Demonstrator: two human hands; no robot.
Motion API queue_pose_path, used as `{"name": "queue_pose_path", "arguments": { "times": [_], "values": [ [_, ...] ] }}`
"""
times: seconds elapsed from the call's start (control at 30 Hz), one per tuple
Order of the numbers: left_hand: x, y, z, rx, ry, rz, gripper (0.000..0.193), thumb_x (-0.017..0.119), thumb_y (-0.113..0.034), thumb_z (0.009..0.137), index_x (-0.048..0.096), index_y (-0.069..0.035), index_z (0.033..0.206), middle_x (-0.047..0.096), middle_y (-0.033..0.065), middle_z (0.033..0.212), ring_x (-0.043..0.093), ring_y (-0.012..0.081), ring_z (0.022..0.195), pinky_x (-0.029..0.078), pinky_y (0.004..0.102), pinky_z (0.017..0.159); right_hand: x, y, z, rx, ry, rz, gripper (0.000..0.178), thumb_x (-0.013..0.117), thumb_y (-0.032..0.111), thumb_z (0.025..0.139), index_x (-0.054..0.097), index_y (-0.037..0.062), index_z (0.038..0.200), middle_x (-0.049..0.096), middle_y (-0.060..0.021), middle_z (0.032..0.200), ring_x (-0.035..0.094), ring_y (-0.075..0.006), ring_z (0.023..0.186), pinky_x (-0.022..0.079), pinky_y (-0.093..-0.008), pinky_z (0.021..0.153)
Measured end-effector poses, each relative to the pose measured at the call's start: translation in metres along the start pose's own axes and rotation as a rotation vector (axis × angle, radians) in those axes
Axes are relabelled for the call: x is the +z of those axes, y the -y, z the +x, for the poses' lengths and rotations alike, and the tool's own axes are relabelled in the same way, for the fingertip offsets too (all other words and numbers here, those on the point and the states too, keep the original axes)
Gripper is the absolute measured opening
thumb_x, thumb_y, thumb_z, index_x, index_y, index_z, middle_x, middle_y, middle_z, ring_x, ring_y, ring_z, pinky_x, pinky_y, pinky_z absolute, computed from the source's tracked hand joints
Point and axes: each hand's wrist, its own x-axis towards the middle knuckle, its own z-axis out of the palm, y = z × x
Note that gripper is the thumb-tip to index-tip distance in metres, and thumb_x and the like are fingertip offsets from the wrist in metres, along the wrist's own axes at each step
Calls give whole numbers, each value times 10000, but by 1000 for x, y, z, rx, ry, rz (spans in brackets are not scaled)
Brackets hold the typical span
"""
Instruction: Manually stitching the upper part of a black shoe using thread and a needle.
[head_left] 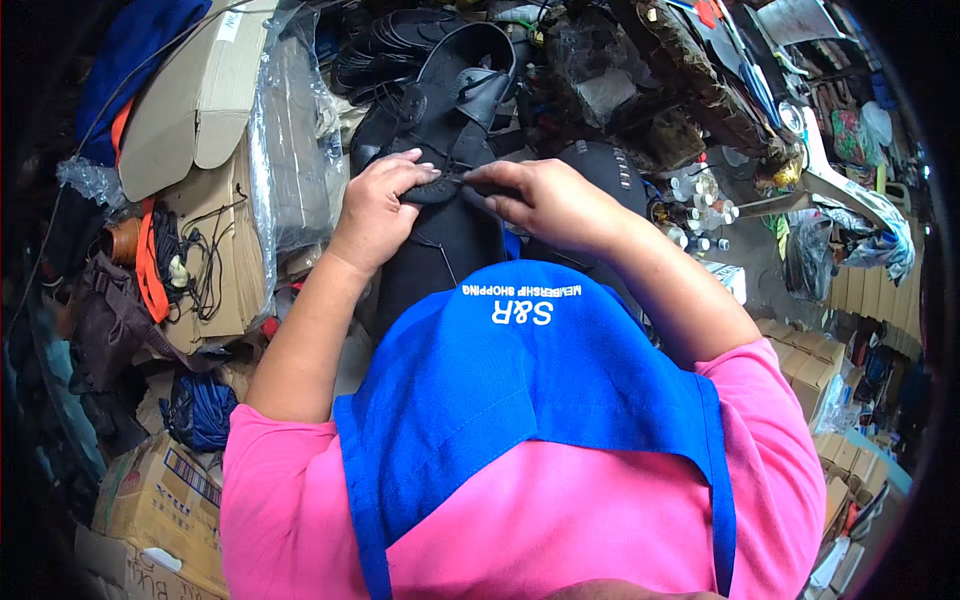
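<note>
A black leather sandal or open shoe (pixel 425 108) with straps lies over my lap, its toe end toward me. My left hand (pixel 378 208) grips the edge of that toe end, thumb and fingers closed around it. Close beside it, my right hand (pixel 552 200) pinches at the sandal's edge with thumb and fingers pressed together. What sits between those fingertips is too small to make out. A thin dark thread (pixel 449 264) runs down over the black cloth on my lap, below my left hand.
A bundle of black footwear or cord (pixel 395 50) lies beyond the sandal. Cardboard sheets (pixel 200 245) and clear plastic stand at left, with a carton (pixel 165 505) lower down. Several small bottles (pixel 700 205) stand at right, near a metal-framed stand (pixel 825 175).
</note>
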Motion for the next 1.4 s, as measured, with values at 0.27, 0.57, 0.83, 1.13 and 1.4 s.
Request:
{"name": "queue_pose_path", "arguments": {
  "times": [0.27, 0.57, 0.83, 1.13, 1.4],
  "values": [
    [1, 0, 6, -57, 27, -37, 359, 575, 108, 623, 701, -28, 930, 679, 151, 1010, 615, 277, 1082, 473, 353, 954, -8, -5, -7, 92, -66, 198, 332, 576, 109, 914, 575, 51, 1241, 671, -113, 1109, 614, -132, 1010, 482, -294, 888],
    [-3, -1, 9, -90, 51, -32, 357, 578, 82, 632, 704, -25, 948, 680, 152, 1016, 614, 273, 1084, 454, 349, 962, -3, -14, 8, 86, -28, 96, 333, 583, 103, 900, 582, 55, 1229, 679, -121, 1088, 631, -144, 986, 493, -295, 869],
    [-9, -10, 20, -89, 96, 32, 357, 598, 79, 640, 702, -32, 962, 662, 171, 1004, 626, 305, 1024, 490, 347, 899, -6, -9, 12, 59, -41, -1, 317, 595, 110, 871, 599, 56, 1183, 672, -149, 1071, 656, -249, 989, 507, -347, 856],
    [-12, -3, 29, -140, 142, -48, 323, 611, 70, 653, 705, -32, 944, 661, 139, 916, 646, 284, 874, 505, 334, 797, 15, -27, 14, -88, -204, -63, 330, 604, 119, 852, 589, 66, 1178, 654, -171, 1040, 641, -328, 971, 509, -384, 845],
    [-12, 1, 33, -191, 168, -96, 304, 605, 65, 660, 711, -36, 926, 662, 133, 888, 647, 279, 853, 505, 325, 773, 35, -41, 20, -148, -312, -61, 331, 617, 133, 850, 590, 104, 1178, 641, -156, 1013, 624, -326, 931, 509, -383, 821]
  ]
}}
